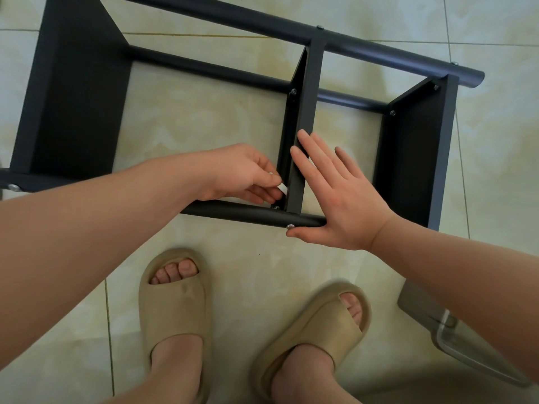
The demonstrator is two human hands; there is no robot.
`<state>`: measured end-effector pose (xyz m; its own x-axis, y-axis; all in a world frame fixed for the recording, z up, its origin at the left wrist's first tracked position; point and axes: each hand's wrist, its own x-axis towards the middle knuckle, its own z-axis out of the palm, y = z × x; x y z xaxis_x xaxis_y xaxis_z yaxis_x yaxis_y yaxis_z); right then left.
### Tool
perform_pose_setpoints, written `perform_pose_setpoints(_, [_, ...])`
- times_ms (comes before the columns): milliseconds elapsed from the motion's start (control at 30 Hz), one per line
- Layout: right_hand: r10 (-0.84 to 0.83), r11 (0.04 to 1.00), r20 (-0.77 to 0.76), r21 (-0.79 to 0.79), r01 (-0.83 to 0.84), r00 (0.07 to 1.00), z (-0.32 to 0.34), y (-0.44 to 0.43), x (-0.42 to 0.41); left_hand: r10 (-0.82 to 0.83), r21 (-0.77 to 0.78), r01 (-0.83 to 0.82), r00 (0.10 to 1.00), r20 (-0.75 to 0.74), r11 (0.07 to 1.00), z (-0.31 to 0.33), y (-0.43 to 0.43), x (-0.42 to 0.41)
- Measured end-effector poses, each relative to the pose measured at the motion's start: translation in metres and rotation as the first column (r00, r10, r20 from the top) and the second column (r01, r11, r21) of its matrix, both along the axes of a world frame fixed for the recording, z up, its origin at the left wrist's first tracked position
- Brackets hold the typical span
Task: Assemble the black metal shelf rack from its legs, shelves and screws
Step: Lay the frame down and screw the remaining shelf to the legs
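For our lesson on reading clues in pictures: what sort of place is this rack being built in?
Most likely a room in a home. The rack lies on a glossy tiled floor, not a workbench, and the person wears soft beige slippers.

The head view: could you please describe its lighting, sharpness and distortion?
Head view: soft, even light; wide-angle distortion bows the far leg; the left hand, pinching a small white piece, looks slightly blurred; shadow darkens the floor bottom right.
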<state>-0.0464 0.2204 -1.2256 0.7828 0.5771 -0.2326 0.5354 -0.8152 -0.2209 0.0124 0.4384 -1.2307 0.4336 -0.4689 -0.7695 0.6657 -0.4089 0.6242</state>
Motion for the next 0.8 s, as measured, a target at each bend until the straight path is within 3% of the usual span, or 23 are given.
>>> perform_pose_setpoints(567, [-0.001, 1.000, 0.007, -0.001, 0.001, 1.000, 0.000, 0.000, 0.000, -0.196, 0.035, 0.193, 0.976, 0.098, 0.981, -0.006, 0.012, -0.001])
perform_pose_setpoints(800, [-0.004, 1.000, -0.003, -0.001, 0.004, 1.000, 0.001, 0.000, 0.000, -0.308, 0.117, 0.292, 0.938, 0.158, 0.949, -0.005, 0.010, -0.004])
